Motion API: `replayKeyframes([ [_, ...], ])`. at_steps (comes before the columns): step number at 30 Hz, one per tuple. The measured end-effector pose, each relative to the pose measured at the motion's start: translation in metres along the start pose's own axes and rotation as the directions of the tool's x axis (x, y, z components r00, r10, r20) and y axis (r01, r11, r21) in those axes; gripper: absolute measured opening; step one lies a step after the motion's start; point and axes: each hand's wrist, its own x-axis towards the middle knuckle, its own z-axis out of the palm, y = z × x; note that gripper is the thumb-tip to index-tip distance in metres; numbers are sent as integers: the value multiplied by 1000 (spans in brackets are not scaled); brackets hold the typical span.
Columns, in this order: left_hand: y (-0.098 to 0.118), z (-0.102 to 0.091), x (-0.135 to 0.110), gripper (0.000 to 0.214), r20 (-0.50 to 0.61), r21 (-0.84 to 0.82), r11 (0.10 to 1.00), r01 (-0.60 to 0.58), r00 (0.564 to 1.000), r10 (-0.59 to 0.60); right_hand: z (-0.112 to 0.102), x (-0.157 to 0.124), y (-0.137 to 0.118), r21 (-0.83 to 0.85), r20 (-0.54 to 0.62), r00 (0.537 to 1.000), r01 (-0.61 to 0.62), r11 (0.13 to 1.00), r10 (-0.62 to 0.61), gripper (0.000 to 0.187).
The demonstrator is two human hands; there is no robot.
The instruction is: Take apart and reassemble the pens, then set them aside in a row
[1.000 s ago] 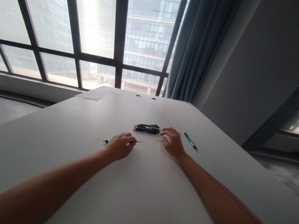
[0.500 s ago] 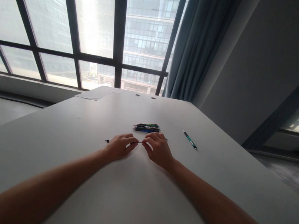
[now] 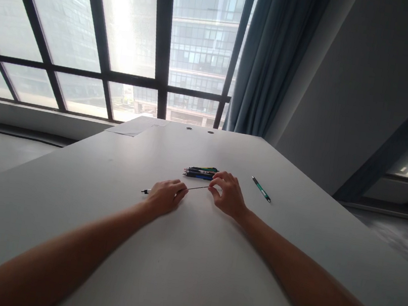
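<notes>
White surface fills most of the view, running away from the person to a window in dark frames. A blue-grey curtain hangs to the right of the panes, and a sheet lies at the far left corner.

Both arms reach in from the near side. The left grip is closed around a pen, mostly hidden by the hand, with only a dark-tipped, pale end showing to its left. The right grip pinches the other end of a thin dark rod between thumb and fingers.

That rod bridges the two grips just above or on the surface; which, I cannot tell. Its long axis runs crosswise, slanting slightly away from the person toward the right, roughly in line with the pen, so it looks like the pen's inner part. Neither hand is nearer: each has one end.

Just beyond the right fingertips lies a pile of pens, side by side and also crosswise. One green pen lies apart, right of the right grip, slanting. Pale marks show on the pens, too small to read.
</notes>
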Motion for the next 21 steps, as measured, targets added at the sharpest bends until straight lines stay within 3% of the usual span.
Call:
replayKeyframes([
  [6, -1, 0, 1, 32, 6, 22, 999, 31, 999, -32, 1, -1, 0, -32, -19, 1000, 7, 999, -7, 8],
  [10, 1, -2, 0, 32, -2, 30, 1000, -5, 1000, 5, 1, -1, -9, -148, 41, 987, 157, 976, -153, 16],
  [15, 6, -5, -2, 34, -26, 3, 996, -92, 995, 92, 2, 2, -30, -197, 154, 924, 375, 906, -349, 24],
  [19, 7, -2, -3, 36, -29, -21, 990, -137, 990, 136, 4, 4, -31, -231, 190, 896, 438, 869, -402, 25],
  [21, 5, 0, -3, 34, -17, -38, 992, -122, 992, 122, 4, 4, -24, -233, 203, 905, 414, 880, -373, 24],
])
